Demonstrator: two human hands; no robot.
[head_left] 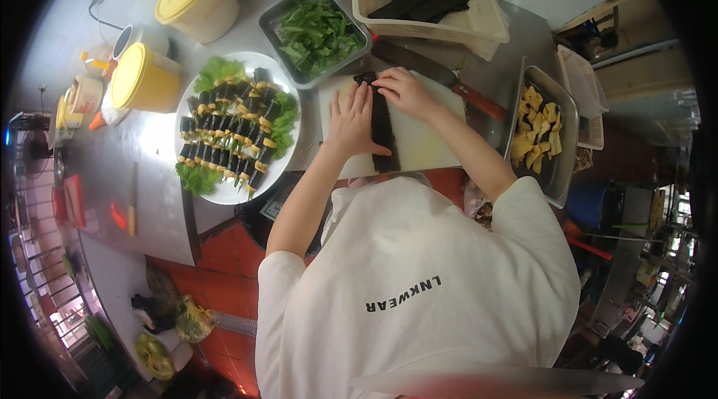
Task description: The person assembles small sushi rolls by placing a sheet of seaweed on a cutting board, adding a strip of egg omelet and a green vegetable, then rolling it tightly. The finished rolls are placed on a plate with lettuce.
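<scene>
Two bare hands press on a dark seaweed roll (382, 126) lying on a white cutting board (419, 141) just above the frame's centre. This roll is long, thin and nearly black, with a matte wrap. Its long axis runs up and down the frame, one end near the board's upper edge, the other at its lower edge. Left hand (353, 121) lies flat with fingers stretched along the roll's left side, gripping nothing. Right hand (404, 91) bends its fingers over the upper end, pressing rather than clasping. Left of the board, a white plate (288, 74) carries finished rolls on lettuce.
</scene>
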